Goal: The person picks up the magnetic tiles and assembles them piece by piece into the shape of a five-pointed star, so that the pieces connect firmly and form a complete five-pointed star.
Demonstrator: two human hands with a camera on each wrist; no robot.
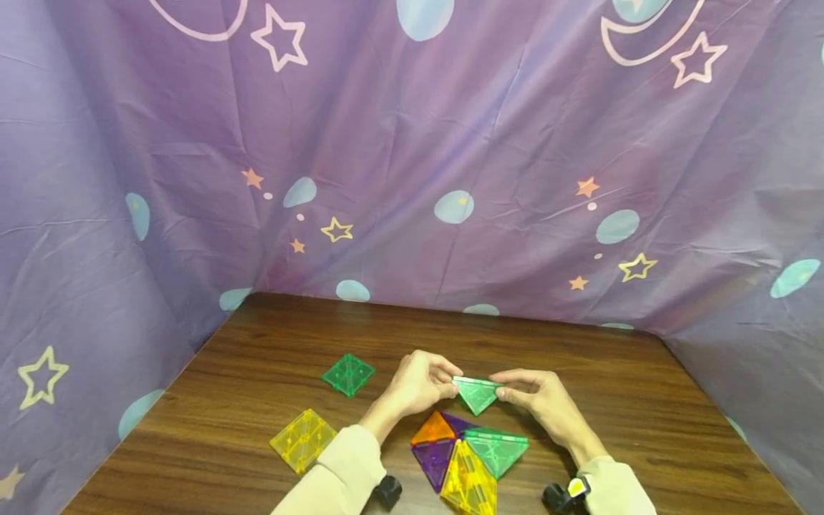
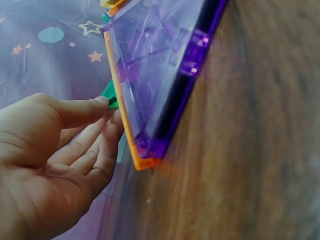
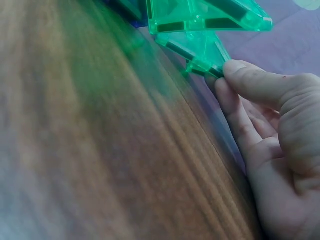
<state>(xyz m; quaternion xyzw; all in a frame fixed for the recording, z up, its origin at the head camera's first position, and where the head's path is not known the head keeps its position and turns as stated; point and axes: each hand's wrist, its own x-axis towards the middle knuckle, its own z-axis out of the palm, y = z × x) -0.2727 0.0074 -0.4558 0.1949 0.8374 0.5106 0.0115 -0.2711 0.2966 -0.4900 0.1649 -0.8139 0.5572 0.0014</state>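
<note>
Both hands hold a translucent green triangular magnetic tile over the far side of a tile cluster. My left hand pinches its left corner between thumb and fingers. At the right corner, the thumb and fingers of my right hand grip it. In the right wrist view the right hand pinches the held tile's corner. The cluster below has an orange tile, a purple tile, a yellow tile and another green tile. A purple tile overlaps the held piece in the left wrist view.
A green square tile lies on the wooden table left of the hands. Nearer, a yellow square tile lies beside the left sleeve. A purple patterned cloth hangs behind the table and along its sides.
</note>
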